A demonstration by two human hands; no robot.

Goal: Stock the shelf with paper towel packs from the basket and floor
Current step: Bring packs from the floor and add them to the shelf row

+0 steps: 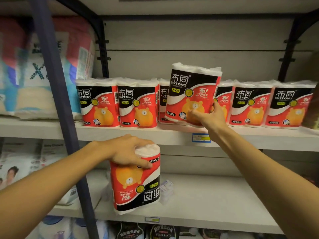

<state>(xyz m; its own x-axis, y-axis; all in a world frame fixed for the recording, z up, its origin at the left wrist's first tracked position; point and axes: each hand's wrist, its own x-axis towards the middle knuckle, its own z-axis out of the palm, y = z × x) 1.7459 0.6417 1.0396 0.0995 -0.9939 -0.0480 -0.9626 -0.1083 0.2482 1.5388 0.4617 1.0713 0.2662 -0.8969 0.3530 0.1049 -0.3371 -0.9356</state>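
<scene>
On shelf (172,133): 5 packs (138,104); 6th (191,94) in R grip (209,114), 7th (136,183) in L grip (127,152).

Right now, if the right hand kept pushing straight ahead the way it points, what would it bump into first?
The right hand grips a raised pack in front of the shelf row. Going on, that pack would probably meet the half-hidden pack standing behind it, then the shelf's back panel; depth is unclear.

Packs (193,94) wrapped in glossy plastic (printed); shelf (138,133) seemingly matt metal.
</scene>
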